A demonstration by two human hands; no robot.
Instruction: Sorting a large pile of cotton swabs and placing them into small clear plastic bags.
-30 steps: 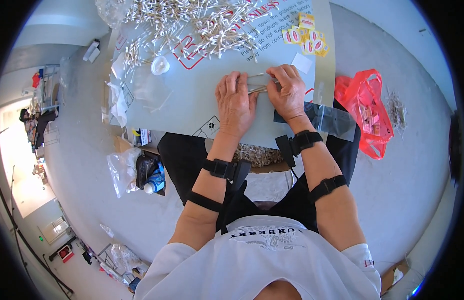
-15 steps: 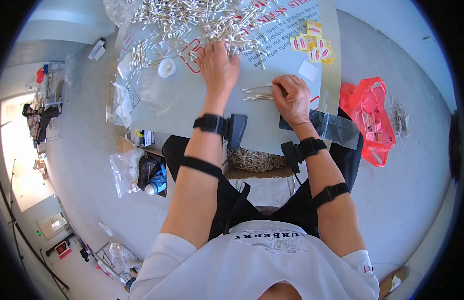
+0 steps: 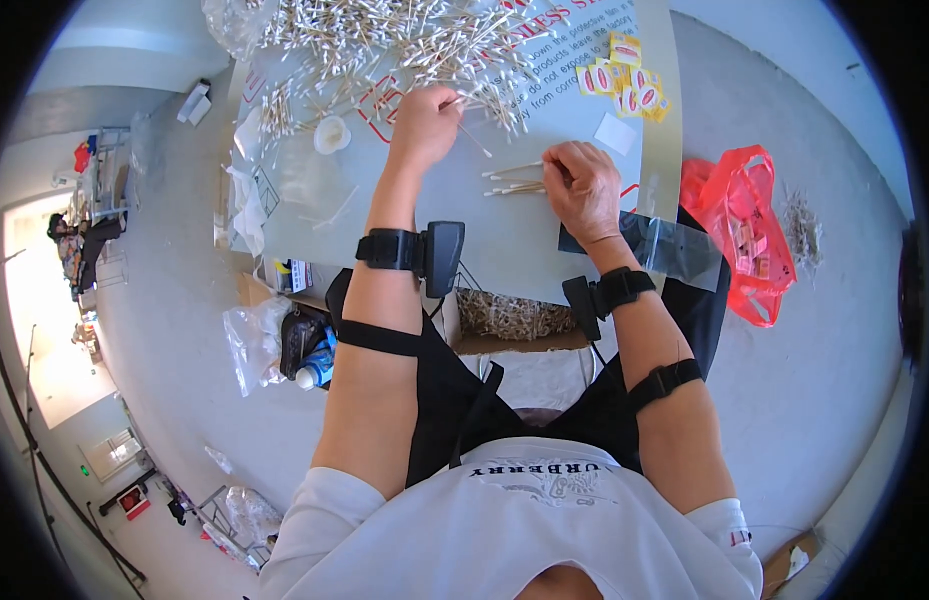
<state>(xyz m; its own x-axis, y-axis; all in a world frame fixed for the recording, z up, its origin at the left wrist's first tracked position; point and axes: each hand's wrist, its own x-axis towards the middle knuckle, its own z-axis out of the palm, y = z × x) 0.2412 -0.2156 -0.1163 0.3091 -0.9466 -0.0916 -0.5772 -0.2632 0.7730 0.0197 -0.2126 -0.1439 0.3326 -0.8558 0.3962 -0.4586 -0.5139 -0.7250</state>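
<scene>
Head view, watched from my remote seat. A few swabs [image 3: 512, 188] lie in the near right part of the table [image 3: 504, 242], white tips pointing left; the right hand [image 3: 584, 190] clasps their other ends under curled fingers. Toward the table's middle, a single swab [image 3: 476, 140] slants out of the left hand [image 3: 426, 125], whose fingertips are bent together in a pinch on it; I cannot see its hidden end. This hand is at the near fringe of the pile [image 3: 384, 40], a loose heap of swabs reaching toward the far edge. I note a round white cap [image 3: 332, 135] beside the heap's left part. Yellow packets [image 3: 641, 92] lie near the right edge, with a white card [image 3: 616, 133] between them and the right hand. Clear film [image 3: 674, 258] overhangs the near right corner. Below the near edge, a box [image 3: 529, 343] holds thin brownish sticks. Beyond the right edge I see a red bag [image 3: 769, 275].
</scene>
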